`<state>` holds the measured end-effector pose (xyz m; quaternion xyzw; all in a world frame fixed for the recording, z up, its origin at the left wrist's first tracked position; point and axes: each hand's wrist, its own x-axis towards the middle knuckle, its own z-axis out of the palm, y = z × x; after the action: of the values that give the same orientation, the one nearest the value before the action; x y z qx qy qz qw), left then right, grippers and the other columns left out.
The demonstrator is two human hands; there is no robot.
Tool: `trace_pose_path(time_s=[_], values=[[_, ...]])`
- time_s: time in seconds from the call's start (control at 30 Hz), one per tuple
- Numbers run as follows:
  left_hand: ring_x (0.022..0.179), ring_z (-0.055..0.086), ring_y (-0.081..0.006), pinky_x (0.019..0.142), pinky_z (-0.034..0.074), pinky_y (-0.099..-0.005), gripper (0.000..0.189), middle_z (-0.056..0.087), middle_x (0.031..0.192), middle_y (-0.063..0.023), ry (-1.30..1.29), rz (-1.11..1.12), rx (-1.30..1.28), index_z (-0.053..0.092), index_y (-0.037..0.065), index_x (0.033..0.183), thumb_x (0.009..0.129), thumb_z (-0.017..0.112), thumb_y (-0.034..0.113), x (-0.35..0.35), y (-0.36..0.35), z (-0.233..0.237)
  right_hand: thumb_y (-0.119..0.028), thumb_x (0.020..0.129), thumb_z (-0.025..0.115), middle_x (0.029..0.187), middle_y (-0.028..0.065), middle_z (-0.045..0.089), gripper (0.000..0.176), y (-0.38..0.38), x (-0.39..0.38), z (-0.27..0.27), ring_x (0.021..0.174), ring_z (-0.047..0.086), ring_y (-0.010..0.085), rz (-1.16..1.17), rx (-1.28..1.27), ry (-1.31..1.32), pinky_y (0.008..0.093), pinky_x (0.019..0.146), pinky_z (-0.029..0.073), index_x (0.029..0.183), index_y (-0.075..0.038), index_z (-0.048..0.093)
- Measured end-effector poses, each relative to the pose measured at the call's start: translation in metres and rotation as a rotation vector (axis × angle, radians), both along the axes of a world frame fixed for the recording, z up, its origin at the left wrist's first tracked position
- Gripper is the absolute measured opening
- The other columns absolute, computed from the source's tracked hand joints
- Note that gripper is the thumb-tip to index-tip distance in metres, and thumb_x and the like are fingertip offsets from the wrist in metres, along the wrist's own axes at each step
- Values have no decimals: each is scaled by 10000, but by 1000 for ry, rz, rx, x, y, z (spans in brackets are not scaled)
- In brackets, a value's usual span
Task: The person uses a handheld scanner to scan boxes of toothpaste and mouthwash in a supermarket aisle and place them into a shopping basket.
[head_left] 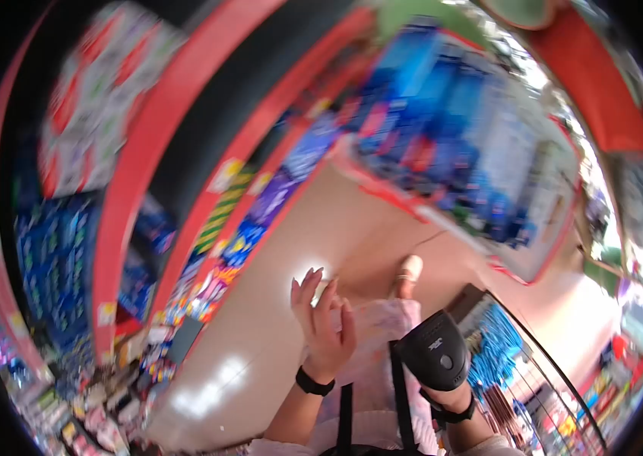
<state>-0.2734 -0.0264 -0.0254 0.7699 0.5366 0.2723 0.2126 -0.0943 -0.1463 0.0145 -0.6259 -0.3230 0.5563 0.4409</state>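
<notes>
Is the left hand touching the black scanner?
Apart. Head view shows pink clothing between the open left hand and the scanner in the right hand.

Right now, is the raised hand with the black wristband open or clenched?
Open: the left hand has fingers stretched out, holding nothing; the right hand grips a black handheld scanner.

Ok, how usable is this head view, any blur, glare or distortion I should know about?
Head view: heavy fisheye bends the red shelf edges; motion blur smears the blue packs beyond reading; glare patches on the floor; left hand and black scanner fairly sharp.
</notes>
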Motion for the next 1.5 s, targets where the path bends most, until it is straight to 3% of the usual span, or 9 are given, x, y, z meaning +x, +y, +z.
trace_pose_path(time_s=[0.17, 0.2, 0.57, 0.67, 0.9, 0.97, 1.1, 1.3, 1.5], values=[[1101, 491, -354, 952, 375, -454, 405, 519, 1171, -186, -147, -424, 24, 474, -33, 1188, 789, 543, -11, 134, 44, 18, -256, 669, 725, 951, 85, 659, 401, -30, 59, 9, 880, 634, 253, -296, 59, -122, 328, 813, 477, 1002, -50, 641], [1044, 508, -351, 906, 398, -432, 411, 521, 1143, -187, -87, -487, 47, 470, -35, 1189, 792, 569, 11, 159, 54, 19, -56, 733, 638, 1206, 107, 554, 535, -46, 78, 3, 1126, 520, 216, -76, 177, -150, 361, 987, 372, 1241, 0, 481], [774, 565, -350, 668, 469, -399, 542, 545, 928, -221, -41, -618, -157, 419, -60, 1137, 759, 708, 201, 339, 43, -11, -23, 766, 583, 1086, 104, 594, 402, -87, 149, -2, 970, 580, 207, -454, 33, 76, 328, 841, 460, 1163, 4, 531], [727, 603, -432, 600, 492, -458, 703, 575, 820, -317, 164, -608, -281, 351, -146, 1109, 736, 716, 325, 360, 35, -22, -185, 619, 753, 1058, 112, 635, 607, -97, 159, -6, 949, 619, 201, -617, -30, 178, 316, 874, 452, 1154, 16, 548], [616, 599, -403, 550, 496, -419, 543, 581, 685, -247, 193, -639, -349, 409, -86, 1044, 699, 715, 200, 356, 48, -46, -104, 702, 675, 1043, 104, 618, 471, -108, 172, -3, 936, 602, 197, -623, -81, 200, 314, 833, 462, 1138, 15, 543], [675, 633, -321, 609, 508, -354, 498, 622, 776, -200, 271, -618, -518, 420, -61, 1101, 726, 689, 127, 348, 59, -29, -32, 782, 592, 1001, 87, 612, 297, -109, 176, -3, 895, 594, 198, -592, -43, 134, 315, 783, 475, 1076, 4, 573], [949, 581, -164, 845, 452, -288, 538, 597, 1054, -106, -287, -521, -1308, 397, -40, 1220, 744, 646, -13, 313, 69, 2, -128, 682, 721, 1086, 122, 623, 539, -107, 181, -3, 1020, 593, 210, -661, -117, 170, 328, 927, 422, 1172, 10, 545], [1089, 560, -302, 963, 416, -414, 714, 536, 1208, -192, -607, -482, -1497, 326, -14, 1323, 694, 664, -6, 252, 53, 20, -63, 839, 546, 851, 75, 598, 165, -82, 185, 11, 786, 590, 172, -551, -36, 8, 299, 693, 484, 993, -7, 563], [1109, 541, -339, 975, 405, -452, 809, 501, 1236, -197, -836, -330, -1479, 209, 26, 1381, 703, 648, -25, 221, 37, 24, -191, 719, 719, 1167, 131, 579, 572, -80, 165, 5, 1085, 559, 212, -594, 16, 269, 336, 961, 397, 1211, 12, 509]])
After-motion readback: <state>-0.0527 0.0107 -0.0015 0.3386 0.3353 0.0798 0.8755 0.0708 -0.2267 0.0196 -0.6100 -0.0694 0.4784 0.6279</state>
